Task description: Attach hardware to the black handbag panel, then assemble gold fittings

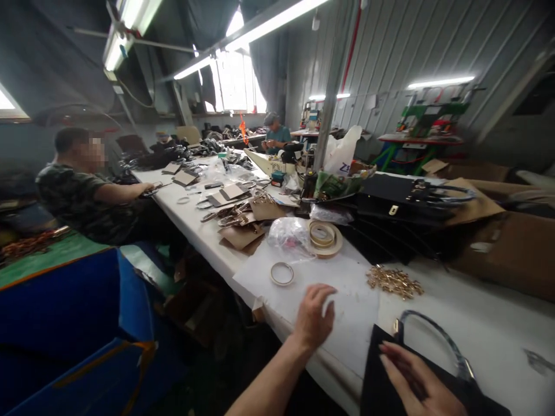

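Note:
My left hand [315, 315] hovers over the white sheet on the table, fingers curved and thumb apart, with nothing between them. My right hand [418, 378] is open over a black handbag [373, 361] at the table's front edge; its fingers are stretched out, and I cannot tell whether they touch the bag. The bag has a dark, glossy handle [433, 326] with gold-coloured fittings. Beyond the right hand lies a pile of small gold-coloured metal parts [395, 281]. A thin roll of tape [282, 274] lies flat a little beyond the left hand.
Larger tape rolls [324, 238] and clear plastic [288, 234] lie farther back. Black bags [385, 193] and cardboard [503, 248] crowd the right. A blue bin [130, 300] stands left below the table. A person [87, 185] sits at the left; another [277, 136] works farther back.

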A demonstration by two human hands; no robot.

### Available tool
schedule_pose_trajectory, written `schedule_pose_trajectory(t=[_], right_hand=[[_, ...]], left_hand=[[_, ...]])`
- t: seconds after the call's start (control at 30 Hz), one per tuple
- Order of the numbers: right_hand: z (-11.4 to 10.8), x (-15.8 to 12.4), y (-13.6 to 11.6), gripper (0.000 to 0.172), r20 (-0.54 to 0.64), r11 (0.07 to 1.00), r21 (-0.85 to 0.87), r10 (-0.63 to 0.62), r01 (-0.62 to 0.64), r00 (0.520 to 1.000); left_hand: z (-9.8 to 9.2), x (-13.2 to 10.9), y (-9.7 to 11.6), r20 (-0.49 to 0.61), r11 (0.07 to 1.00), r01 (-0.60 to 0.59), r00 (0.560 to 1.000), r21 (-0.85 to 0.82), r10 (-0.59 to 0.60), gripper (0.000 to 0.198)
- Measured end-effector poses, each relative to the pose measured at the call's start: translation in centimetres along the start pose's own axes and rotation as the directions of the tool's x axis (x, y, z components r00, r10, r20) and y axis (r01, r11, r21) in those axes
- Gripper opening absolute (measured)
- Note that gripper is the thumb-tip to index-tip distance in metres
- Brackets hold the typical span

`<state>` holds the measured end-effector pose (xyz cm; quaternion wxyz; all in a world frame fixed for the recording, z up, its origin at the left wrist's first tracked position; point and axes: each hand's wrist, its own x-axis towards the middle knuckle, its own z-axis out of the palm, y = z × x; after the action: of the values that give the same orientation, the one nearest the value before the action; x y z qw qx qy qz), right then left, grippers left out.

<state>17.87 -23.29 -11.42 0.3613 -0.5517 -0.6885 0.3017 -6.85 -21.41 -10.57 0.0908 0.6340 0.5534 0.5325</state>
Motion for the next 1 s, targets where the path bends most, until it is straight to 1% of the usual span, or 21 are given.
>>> schedule_pose_trajectory(t=[0.03, 0.1, 0.13, 0.2, 0.23, 0.3, 0.37, 0.47, 0.57, 0.7, 0.73, 0.87, 1.0], right_hand=[[0.8, 0.8, -1.4, 0.045, 0.054, 0.999, 0.032, -0.005, 0.003, 0.999], [2.8, 2.7, -4.2, 0.039, 0.134, 0.994, 0.101, -0.053, 0.039, 0.990], [4.1, 3.7, -5.4, 0.036, 0.175, 0.988, 0.145, -0.083, 0.057, 0.981], [6.9, 5.9, -7.5, 0.031, 0.230, 0.970, 0.230, -0.136, 0.082, 0.964], [8.4, 7.0, -8.2, 0.030, 0.241, 0.962, 0.255, -0.159, 0.096, 0.957], [11.5, 8.8, -9.2, 0.029, 0.235, 0.953, 0.268, -0.206, 0.141, 0.950], [14.1, 10.2, -9.7, 0.033, 0.231, 0.954, 0.237, -0.238, 0.183, 0.943], [16.9, 11.4, -9.8, 0.031, 0.234, 0.962, 0.151, -0.260, 0.229, 0.937], [18.1, 11.8, -9.5, 0.019, 0.205, 0.965, 0.086, -0.262, 0.250, 0.943], [18.2, 12.0, -9.1, 0.005, 0.185, 0.964, 0.084, -0.264, 0.252, 0.947], [18.2, 12.0, -9.0, 0.004, 0.185, 0.962, 0.080, -0.271, 0.260, 0.945], [18.3, 12.1, -8.8, 0.008, 0.181, 0.954, 0.015, -0.296, 0.299, 0.938], [18.5, 11.5, -8.3, 0.009, 0.159, 0.947, -0.043, -0.308, 0.318, 0.938]], left_hand=[[-1.9, 0.5, -1.0, -0.040, 0.997, 0.017, 0.999, 0.069, -0.014, 0.039], [-5.3, 1.3, -3.3, -0.060, 0.975, 0.031, 0.998, 0.219, -0.019, 0.042], [-6.5, 1.6, -4.4, -0.039, 0.955, 0.037, 0.999, 0.293, -0.027, 0.044], [-8.2, 1.9, -6.3, 0.028, 0.916, 0.022, 0.999, 0.402, -0.036, 0.048], [-8.7, 1.8, -7.0, 0.061, 0.900, 0.009, 0.997, 0.436, -0.039, 0.046], [-9.0, 1.5, -7.8, 0.106, 0.882, -0.018, 0.994, 0.471, -0.036, 0.037], [-8.9, 1.2, -8.0, 0.115, 0.877, -0.029, 0.993, 0.479, -0.030, 0.028], [-8.7, 1.1, -8.0, 0.109, 0.884, -0.028, 0.994, 0.466, -0.026, 0.024], [-8.6, 1.3, -8.1, 0.109, 0.893, -0.023, 0.994, 0.450, -0.030, 0.023], [-8.7, 1.5, -8.3, 0.127, 0.898, -0.030, 0.992, 0.440, -0.029, 0.022], [-8.7, 1.5, -8.3, 0.137, 0.901, -0.037, 0.990, 0.432, -0.025, 0.023], [-8.6, 1.5, -8.7, 0.148, 0.909, -0.045, 0.989, 0.414, -0.019, 0.030], [-8.6, 1.4, -8.8, 0.164, 0.910, -0.043, 0.986, 0.413, -0.028, 0.026]])
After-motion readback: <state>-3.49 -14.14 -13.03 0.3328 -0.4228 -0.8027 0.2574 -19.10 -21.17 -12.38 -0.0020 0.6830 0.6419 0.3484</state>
